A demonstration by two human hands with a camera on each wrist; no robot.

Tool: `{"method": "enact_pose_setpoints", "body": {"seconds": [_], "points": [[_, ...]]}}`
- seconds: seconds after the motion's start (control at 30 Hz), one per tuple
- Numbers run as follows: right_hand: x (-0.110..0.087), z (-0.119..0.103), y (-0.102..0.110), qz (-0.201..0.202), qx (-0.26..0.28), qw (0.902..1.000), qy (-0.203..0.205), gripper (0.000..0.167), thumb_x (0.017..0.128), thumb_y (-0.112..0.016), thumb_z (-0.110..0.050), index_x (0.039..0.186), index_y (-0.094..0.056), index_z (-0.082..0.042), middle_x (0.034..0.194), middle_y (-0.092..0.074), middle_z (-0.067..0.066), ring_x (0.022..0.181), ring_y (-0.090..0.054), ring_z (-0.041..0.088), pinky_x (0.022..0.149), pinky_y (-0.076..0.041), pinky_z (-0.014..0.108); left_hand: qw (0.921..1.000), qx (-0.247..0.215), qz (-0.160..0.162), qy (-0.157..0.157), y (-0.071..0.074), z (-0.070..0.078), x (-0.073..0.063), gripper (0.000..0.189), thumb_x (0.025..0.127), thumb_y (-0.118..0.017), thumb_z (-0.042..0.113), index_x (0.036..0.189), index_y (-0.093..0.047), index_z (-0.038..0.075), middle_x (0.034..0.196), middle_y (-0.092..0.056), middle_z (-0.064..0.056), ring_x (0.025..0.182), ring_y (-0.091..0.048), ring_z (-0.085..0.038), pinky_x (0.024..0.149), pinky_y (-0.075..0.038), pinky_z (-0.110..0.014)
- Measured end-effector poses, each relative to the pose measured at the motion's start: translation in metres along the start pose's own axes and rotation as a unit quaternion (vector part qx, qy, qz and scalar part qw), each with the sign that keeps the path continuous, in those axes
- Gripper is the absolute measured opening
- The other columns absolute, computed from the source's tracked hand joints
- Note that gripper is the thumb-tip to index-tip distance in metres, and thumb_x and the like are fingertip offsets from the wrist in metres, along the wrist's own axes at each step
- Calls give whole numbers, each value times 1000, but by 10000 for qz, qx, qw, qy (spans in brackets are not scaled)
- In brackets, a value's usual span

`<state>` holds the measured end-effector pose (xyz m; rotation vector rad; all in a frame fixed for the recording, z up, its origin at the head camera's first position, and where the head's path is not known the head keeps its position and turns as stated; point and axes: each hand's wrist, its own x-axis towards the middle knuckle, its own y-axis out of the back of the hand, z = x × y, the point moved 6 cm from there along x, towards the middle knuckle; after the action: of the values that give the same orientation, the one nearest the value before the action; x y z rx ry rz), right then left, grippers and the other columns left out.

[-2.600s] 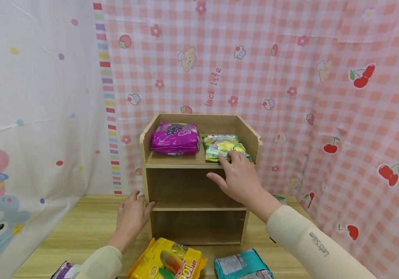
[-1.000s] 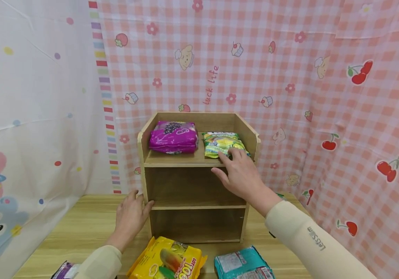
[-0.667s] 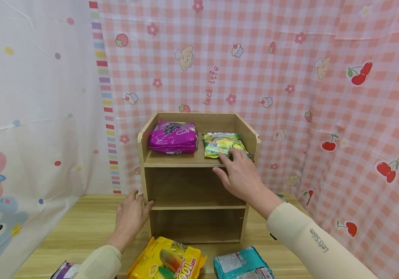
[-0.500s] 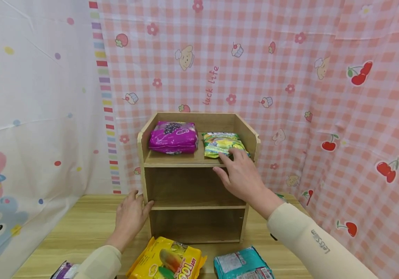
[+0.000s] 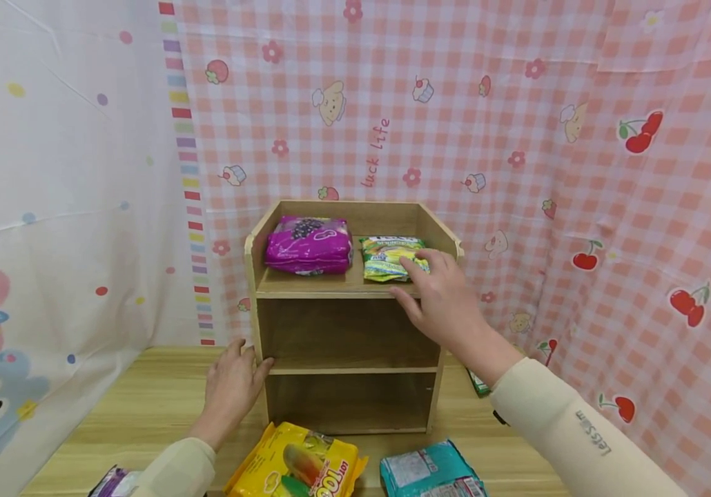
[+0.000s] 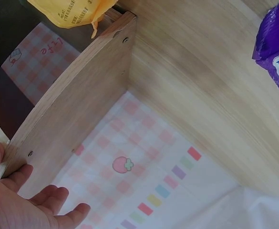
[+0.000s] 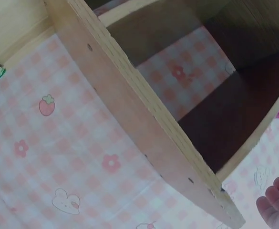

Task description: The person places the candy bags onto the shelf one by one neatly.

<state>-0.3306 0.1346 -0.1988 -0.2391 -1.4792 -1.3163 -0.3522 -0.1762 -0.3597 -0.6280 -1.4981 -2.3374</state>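
Observation:
A small three-level wooden shelf point(image 5: 343, 295) stands on the table. My left hand point(image 5: 232, 383) holds its left side panel, thumb over the front edge and index finger on the outer face, the other fingers spread in the left wrist view. On the top level, a green and yellow candy bag point(image 5: 386, 259) lies at the right, beside a purple candy bag point(image 5: 310, 245) with grapes on it. My right hand point(image 5: 445, 297) hovers at the green and yellow bag's right end, fingers loosely bent; it hides that end. Contact is hard to tell.
In front of the shelf lie a yellow mango candy bag point(image 5: 299, 462) and a teal bag point(image 5: 433, 469). A purple packet point(image 5: 113, 481) is partly hidden by the left sleeve. Behind the right forearm a green packet point(image 5: 478, 384) shows. Patterned cloth hangs behind and on both sides.
My right hand has shifted right and slightly up, drawing away from the green and yellow bag's front edge. Left hand and shelf stay where they were.

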Motion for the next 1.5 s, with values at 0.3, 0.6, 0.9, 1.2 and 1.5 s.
{"method": "enact_pose_setpoints", "body": {"seconds": [0.3,0.6,0.9,1.2,1.5], "points": [[1,7,10,267,57,9996,7,50,91,-72,-32,127,-62,1,117,-57,27,108,-55,42,92,-47,54,9999,80,52,-34,1,-1,0,46,99,-62,29,119,-63,-12,139,-47,-32,123,-48,-49,99,-35,-68],[-1,16,16,404,201,9987,-226,49,91,-73,-29,128,-62,2,121,-54,26,111,-52,42,87,-49,54,9999,56,90,-59,1,-1,-1,45,98,-63,30,117,-64,-12,139,-47,-32,122,-49,-49,98,-36,-69],[-3,41,33,1057,243,9934,-370,46,90,-73,-23,125,-63,5,118,-55,28,104,-53,44,86,-48,55,10000,33,84,-27,0,0,-1,44,98,-64,28,117,-64,-11,139,-47,-32,123,-49,-49,99,-35,-68],[-31,87,37,1160,30,9879,-1027,41,93,-69,-19,125,-64,6,119,-57,28,111,-53,45,88,-46,58,10000,17,-12,60,0,-2,0,48,99,-62,31,122,-62,-12,141,-46,-31,126,-47,-48,101,-33,-68],[-77,132,4,216,-176,9796,-1988,41,97,-64,-20,124,-62,11,114,-54,31,106,-50,48,92,-41,61,10000,47,71,42,0,-2,-1,46,98,-64,30,120,-64,-10,139,-48,-31,124,-49,-48,100,-34,-67]]}}
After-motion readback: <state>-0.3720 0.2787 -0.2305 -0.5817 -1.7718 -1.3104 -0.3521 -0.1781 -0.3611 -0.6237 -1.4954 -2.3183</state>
